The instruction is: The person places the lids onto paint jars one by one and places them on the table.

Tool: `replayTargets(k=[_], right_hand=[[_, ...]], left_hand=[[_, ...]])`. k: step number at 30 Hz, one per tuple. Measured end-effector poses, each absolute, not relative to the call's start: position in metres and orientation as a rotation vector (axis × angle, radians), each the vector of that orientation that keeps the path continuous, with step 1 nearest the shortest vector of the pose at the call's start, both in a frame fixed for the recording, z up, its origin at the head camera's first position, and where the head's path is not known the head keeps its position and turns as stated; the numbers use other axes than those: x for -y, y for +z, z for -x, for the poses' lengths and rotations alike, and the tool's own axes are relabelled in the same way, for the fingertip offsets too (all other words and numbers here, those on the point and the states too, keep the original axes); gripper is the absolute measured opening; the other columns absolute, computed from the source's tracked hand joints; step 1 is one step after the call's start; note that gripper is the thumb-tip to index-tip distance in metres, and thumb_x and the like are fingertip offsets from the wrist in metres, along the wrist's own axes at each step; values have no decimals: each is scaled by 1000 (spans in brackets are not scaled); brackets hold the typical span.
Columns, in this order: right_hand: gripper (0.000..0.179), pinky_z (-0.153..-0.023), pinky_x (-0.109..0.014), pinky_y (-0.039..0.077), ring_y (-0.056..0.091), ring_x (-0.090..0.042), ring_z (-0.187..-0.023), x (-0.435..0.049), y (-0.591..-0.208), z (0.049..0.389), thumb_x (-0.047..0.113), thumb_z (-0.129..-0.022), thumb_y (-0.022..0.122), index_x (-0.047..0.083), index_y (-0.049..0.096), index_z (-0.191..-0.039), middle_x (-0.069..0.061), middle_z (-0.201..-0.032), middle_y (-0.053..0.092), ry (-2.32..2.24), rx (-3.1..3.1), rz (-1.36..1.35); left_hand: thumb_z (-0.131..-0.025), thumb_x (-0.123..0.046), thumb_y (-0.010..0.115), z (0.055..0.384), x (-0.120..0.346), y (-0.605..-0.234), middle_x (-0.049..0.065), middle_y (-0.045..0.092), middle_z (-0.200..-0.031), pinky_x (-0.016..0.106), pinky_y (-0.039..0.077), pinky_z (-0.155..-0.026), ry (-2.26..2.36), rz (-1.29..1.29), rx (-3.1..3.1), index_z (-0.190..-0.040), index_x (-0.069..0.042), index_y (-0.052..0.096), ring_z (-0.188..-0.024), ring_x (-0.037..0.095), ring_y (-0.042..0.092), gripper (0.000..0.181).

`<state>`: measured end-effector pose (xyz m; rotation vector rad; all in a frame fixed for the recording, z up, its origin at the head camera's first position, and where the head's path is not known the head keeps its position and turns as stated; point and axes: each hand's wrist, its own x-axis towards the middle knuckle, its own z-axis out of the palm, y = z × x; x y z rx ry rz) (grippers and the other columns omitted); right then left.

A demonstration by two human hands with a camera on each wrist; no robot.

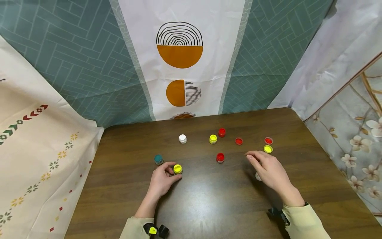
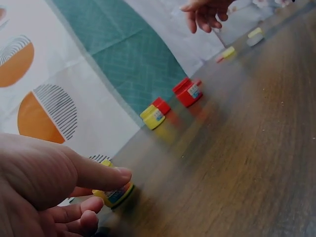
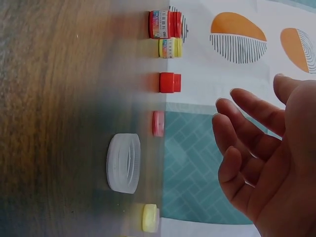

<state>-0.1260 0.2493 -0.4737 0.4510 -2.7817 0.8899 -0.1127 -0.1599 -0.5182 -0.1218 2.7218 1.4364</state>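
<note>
The yellow jar (image 1: pixel 177 169), toward nine o'clock from the middle of the table (image 1: pixel 119 186), is bracketed by the left hand (image 1: pixel 162 180), its thumb bent round the near side and its forefinger round the far side; the jar is pinched, it seems, though the force cannot be told. By the head view, with twelve o'clock pointing away from the wearer, the teal jar (image 1: pixel 159 159) is found at ten from that jar, the white jar (image 1: pixel 183 139) at twelve, the second yellow jar (image 1: pixel 213 139) and the rear red jar (image 1: pixel 222 132) at two, the front red jar (image 1: pixel 220 158) near three. The right hand (image 1: pixel 269 168) is held above the table at three, its fingers loosely parted and nothing gripped. Around it lids are laid out: the clear lid (image 1: pixel 258 177) at eight, partly covered, the yellow lid (image 1: pixel 268 149) and a red lid (image 1: pixel 268 141) at twelve, another red lid (image 1: pixel 239 141) at ten. The step in hand is judged to be the placing or taking up of the yellow jar; which, cannot be told. For the next move, an even squeeze would be called for if it is to be lifted, or a clean parting of thumb and fingers if it is to be left
</note>
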Motion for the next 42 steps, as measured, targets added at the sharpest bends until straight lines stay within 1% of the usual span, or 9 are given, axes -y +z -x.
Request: replayTargets(k=[9, 18, 29, 30, 33, 35, 37, 39, 42], right_hand=[[33, -92, -54, 55, 72, -27, -108, -252, -476, 126, 37, -114, 55, 13, 76, -126, -3, -121, 75, 894, 2789, -445], [32, -94, -57, 56, 72, -30, -110, -254, -479, 124, 36, -113, 56, 13, 75, -126, -5, -122, 75, 903, 2807, -440], [29, -91, -56, 56, 72, -28, -106, -253, -480, 123, 33, -113, 58, 12, 76, -124, -5, -119, 75, 907, 2766, -449], [29, -92, -57, 56, 72, -29, -106, -253, -480, 123, 32, -113, 58, 12, 76, -124, -5, -119, 75, 907, 2764, -448], [29, -91, -58, 56, 72, -30, -107, -253, -480, 123, 30, -112, 59, 10, 76, -124, -7, -118, 75, 912, 2755, -442], [28, -91, -58, 56, 72, -31, -107, -254, -481, 123, 29, -112, 60, 9, 76, -124, -7, -118, 76, 914, 2749, -440], [27, -90, -57, 56, 72, -30, -106, -256, -480, 124, 28, -112, 60, 9, 76, -123, -7, -117, 76, 913, 2744, -438], [26, -89, -56, 56, 72, -29, -104, -258, -479, 125, 27, -112, 61, 10, 77, -123, -6, -116, 77, 910, 2737, -433], [24, -86, -55, 55, 72, -28, -101, -263, -476, 126, 26, -111, 62, 11, 77, -122, -6, -114, 77, 897, 2719, -409]], left_hand=[[-84, -17, 94, 115, 158, -521, -1, 61, -82, 29, 42, -62, 1382, 124, -2773, -123, -7, 77, -68, 15, 52, 43], [-83, -18, 94, 115, 157, -521, -2, 62, -85, 29, 42, -61, 1373, 164, -2777, -118, -10, 78, -67, 14, 53, 39], [-83, -22, 95, 114, 156, -520, 5, 65, -102, 29, 42, -62, 1350, 179, -2813, -115, -6, 76, -70, 14, 51, 40], [-83, -22, 95, 114, 156, -520, 5, 64, -100, 29, 42, -60, 1360, 182, -2814, -115, -5, 75, -68, 15, 51, 41], [-84, -21, 93, 114, 154, -520, 3, 60, -83, 29, 40, -56, 1412, 205, -2786, -117, -6, 74, -62, 15, 49, 41], [-85, -19, 92, 114, 154, -520, 1, 56, -72, 29, 39, -55, 1454, 204, -2767, -118, -7, 73, -59, 14, 49, 40], [-86, -18, 92, 114, 153, -521, -1, 56, -67, 28, 40, -57, 1503, 180, -2751, -119, -9, 73, -60, 14, 50, 38], [-87, -16, 91, 115, 153, -521, -2, 58, -69, 28, 42, -61, 1560, 126, -2742, -119, -11, 73, -63, 14, 53, 37], [-88, -16, 90, 115, 151, -521, -1, 62, -76, 26, 43, -62, 1677, 30, -2707, -121, -13, 74, -66, 15, 54, 37]])
